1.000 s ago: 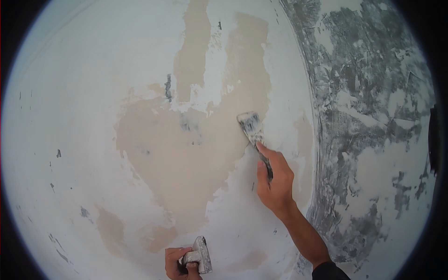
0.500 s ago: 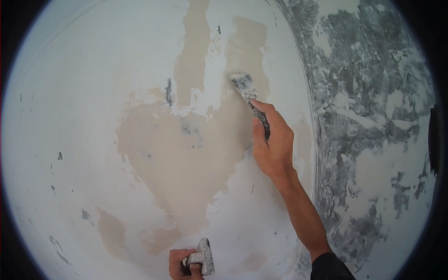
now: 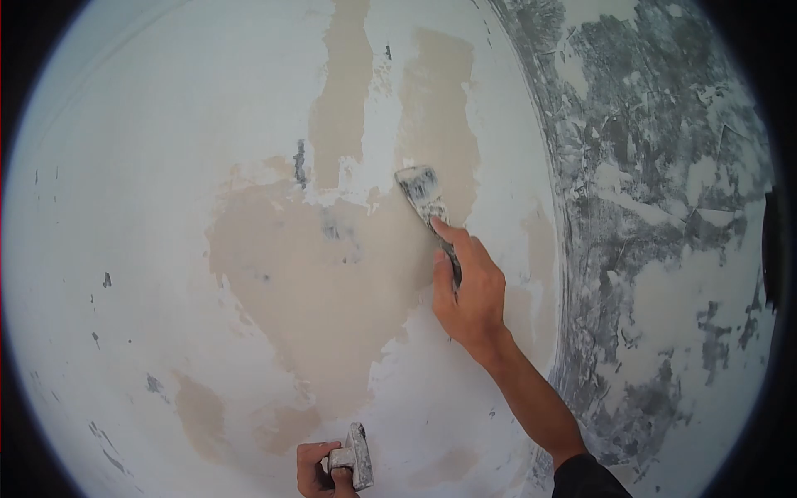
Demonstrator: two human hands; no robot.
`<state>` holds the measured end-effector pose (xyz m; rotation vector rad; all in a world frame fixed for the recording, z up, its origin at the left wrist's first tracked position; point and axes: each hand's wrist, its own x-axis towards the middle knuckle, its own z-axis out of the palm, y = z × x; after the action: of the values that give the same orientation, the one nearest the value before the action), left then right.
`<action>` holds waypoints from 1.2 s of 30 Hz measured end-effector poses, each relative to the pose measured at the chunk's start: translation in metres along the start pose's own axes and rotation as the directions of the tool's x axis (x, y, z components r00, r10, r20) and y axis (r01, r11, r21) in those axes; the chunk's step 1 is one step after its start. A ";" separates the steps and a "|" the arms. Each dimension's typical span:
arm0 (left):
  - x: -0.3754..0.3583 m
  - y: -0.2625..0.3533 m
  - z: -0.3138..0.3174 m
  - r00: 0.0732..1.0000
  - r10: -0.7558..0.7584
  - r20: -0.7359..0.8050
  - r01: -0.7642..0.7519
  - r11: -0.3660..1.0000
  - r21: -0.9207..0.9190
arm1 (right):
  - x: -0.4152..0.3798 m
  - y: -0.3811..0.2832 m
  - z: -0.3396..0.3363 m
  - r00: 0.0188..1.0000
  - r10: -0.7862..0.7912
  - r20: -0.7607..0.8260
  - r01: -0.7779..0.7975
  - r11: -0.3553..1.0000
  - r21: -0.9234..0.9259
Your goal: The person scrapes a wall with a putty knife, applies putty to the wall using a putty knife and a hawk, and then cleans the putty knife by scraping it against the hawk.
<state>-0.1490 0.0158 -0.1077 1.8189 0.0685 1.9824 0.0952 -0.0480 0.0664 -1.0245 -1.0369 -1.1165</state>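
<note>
My right hand (image 3: 471,295) is closed round the dark handle of a putty knife (image 3: 422,187). Its smeared, flared blade lies against the wall (image 3: 274,108), on the right part of a large beige patch (image 3: 315,282). Low in the view, my left hand (image 3: 314,471) grips a second tool, a putty-caked plaster trowel (image 3: 360,456) with a blocky handle. The trowel is held edge-on and its face is mostly hidden. It appears apart from the wall, though I cannot be sure.
To the right, past a curved border, stands a dark grey surface (image 3: 614,232) streaked with white putty. Two beige strips (image 3: 342,91) run up from the large patch. Small dark marks (image 3: 300,162) dot the white wall. A dark object (image 3: 772,249) shows at the far right edge.
My right hand has drawn the putty knife down and slightly left along the beige patch. My left hand and the trowel have shifted a little to the left.
</note>
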 end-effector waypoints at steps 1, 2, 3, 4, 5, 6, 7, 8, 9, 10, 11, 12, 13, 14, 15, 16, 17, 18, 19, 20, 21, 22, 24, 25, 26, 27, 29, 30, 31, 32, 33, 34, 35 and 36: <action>-0.002 0.000 -0.002 1.000 0.008 0.017 -0.009 1.000 0.021 | -0.014 0.000 -0.003 0.999 -0.015 0.029 0.014 0.999 0.031; -0.003 -0.001 -0.001 0.999 0.017 0.036 -0.018 0.999 0.042 | -0.021 0.000 -0.004 0.997 -0.079 0.000 0.078 0.993 0.086; -0.003 -0.002 0.000 0.999 0.019 0.031 -0.021 0.999 0.039 | -0.017 -0.001 -0.006 0.996 -0.084 -0.001 0.084 0.993 0.087; -0.002 -0.002 0.001 1.000 0.015 0.028 -0.015 0.999 0.031 | -0.010 -0.007 -0.010 0.997 -0.079 -0.022 0.080 0.992 0.094; -0.002 -0.002 0.001 1.000 0.007 0.028 -0.008 1.000 0.026 | -0.002 -0.011 -0.011 0.997 -0.067 -0.042 0.071 0.992 0.101; -0.002 -0.002 0.002 0.999 0.005 0.032 -0.006 1.000 0.031 | 0.012 -0.010 -0.008 0.994 -0.085 -0.068 0.092 0.991 0.094; -0.001 -0.002 0.004 1.000 -0.015 0.013 0.015 1.000 0.001 | 0.018 -0.009 -0.004 0.994 -0.082 -0.067 0.088 0.991 0.096; -0.001 -0.004 0.006 0.999 -0.036 -0.006 0.035 0.999 -0.032 | 0.022 -0.007 -0.001 0.997 -0.065 -0.031 0.066 0.996 0.054; -0.003 -0.006 0.006 0.999 -0.038 -0.005 0.038 0.999 -0.030 | 0.022 -0.005 0.002 0.999 -0.046 0.006 0.046 0.999 0.009; -0.006 -0.008 0.005 0.999 -0.034 0.000 0.034 0.999 -0.029 | 0.013 -0.003 0.002 0.999 -0.044 0.008 0.044 0.999 0.009; -0.009 -0.010 0.004 1.000 -0.030 0.003 0.030 0.999 -0.030 | -0.002 0.000 -0.001 0.999 -0.040 0.033 0.040 0.999 0.015; -0.009 -0.009 0.002 1.000 -0.031 -0.001 0.031 0.999 -0.031 | -0.010 0.002 -0.004 0.998 -0.039 0.057 0.038 0.999 0.020; -0.008 -0.008 0.001 1.000 0.014 0.014 -0.014 1.000 -0.009 | -0.009 0.002 -0.006 0.997 -0.046 0.059 0.044 0.999 0.020; -0.007 -0.007 0.002 0.998 0.059 0.032 -0.059 0.998 0.014 | -0.008 0.001 -0.009 0.998 -0.051 0.034 0.049 0.997 0.056; -0.006 -0.007 0.003 0.998 0.060 0.032 -0.060 0.998 0.012 | -0.007 0.000 -0.011 0.999 -0.053 0.006 0.053 0.995 0.090; -0.006 -0.006 0.004 0.999 0.035 0.032 -0.035 0.999 0.007 | 0.000 -0.001 -0.010 0.999 -0.048 0.006 0.048 0.995 0.089; -0.006 -0.005 0.004 0.999 0.009 0.033 -0.009 1.000 0.003 | 0.014 -0.002 -0.004 0.999 -0.044 0.004 0.043 0.997 0.070; -0.007 -0.005 0.005 0.999 0.008 0.036 -0.009 1.000 0.005 | 0.021 -0.003 -0.002 0.999 -0.042 0.001 0.042 0.998 0.051; -0.008 -0.006 0.008 1.000 -0.012 0.028 0.013 1.000 -0.015 | 0.019 -0.002 -0.001 0.999 -0.041 0.001 0.041 0.998 0.050; -0.009 -0.007 0.009 0.999 -0.034 0.020 0.035 0.999 -0.035 | 0.013 0.000 0.000 0.998 -0.046 0.035 0.046 0.999 0.003; -0.013 -0.008 0.007 0.999 -0.035 0.021 0.036 0.999 -0.036 | 0.007 -0.001 0.000 0.996 -0.050 0.070 0.053 0.998 -0.044; -0.017 -0.010 0.006 0.999 -0.049 0.023 0.050 0.998 -0.040 | 0.000 -0.001 -0.005 0.996 -0.054 0.072 0.058 0.997 -0.045; -0.019 -0.009 0.007 0.998 -0.062 0.020 0.063 0.997 -0.049 | -0.011 -0.001 -0.020 0.996 -0.023 0.081 0.015 0.995 0.095; -0.017 -0.005 0.007 0.998 -0.056 0.023 0.057 0.997 -0.050 | -0.006 -0.001 -0.024 0.996 -0.026 0.081 0.018 0.995 0.094; -0.016 -0.003 0.008 0.998 -0.051 0.027 0.052 0.997 -0.050 | 0.003 -0.002 -0.028 0.999 0.024 0.037 -0.028 0.994 0.102; -0.014 -0.005 0.007 0.998 -0.052 0.031 0.054 0.997 -0.049 | 0.014 -0.001 -0.030 0.997 0.079 -0.008 -0.078 0.991 0.113; -0.011 -0.010 0.006 0.999 0.023 0.028 -0.024 0.999 0.035 | 0.043 0.004 -0.029 0.991 0.130 0.014 -0.131 0.988 0.078; -0.012 -0.010 0.006 0.999 0.025 0.030 -0.026 0.999 0.033 | 0.057 0.007 -0.027 0.992 0.126 0.009 -0.126 0.992 0.020; -0.015 -0.009 0.005 0.999 -0.037 0.028 0.036 0.999 0.011 | 0.066 0.008 -0.025 0.993 0.122 0.005 -0.121 0.992 -0.038; -0.018 -0.009 0.005 0.995 -0.098 0.027 0.099 0.995 -0.010 | 0.070 0.008 -0.024 0.984 0.169 0.050 -0.166 0.985 -0.057; -0.019 -0.008 0.005 0.995 -0.098 0.027 0.098 0.995 -0.011 | 0.068 0.009 -0.024 0.985 0.168 0.050 -0.165 0.985 -0.057; -0.021 -0.007 0.005 0.994 -0.104 0.034 0.104 0.994 -0.014 | 0.060 0.010 -0.025 0.989 0.140 0.054 -0.136 0.988 -0.069; -0.022 -0.006 0.005 0.993 -0.111 0.040 0.112 0.994 -0.017 | 0.051 0.011 -0.027 0.992 0.113 0.060 -0.108 0.991 -0.080; -0.022 -0.007 0.005 0.993 -0.114 0.038 0.114 0.993 -0.017 | 0.041 0.010 -0.031 0.992 0.112 0.063 -0.106 0.991 -0.080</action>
<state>-0.1416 0.0133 -0.1304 1.7973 0.1384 1.8644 0.1142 -0.0843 0.0991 -1.1734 -0.9853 -1.0453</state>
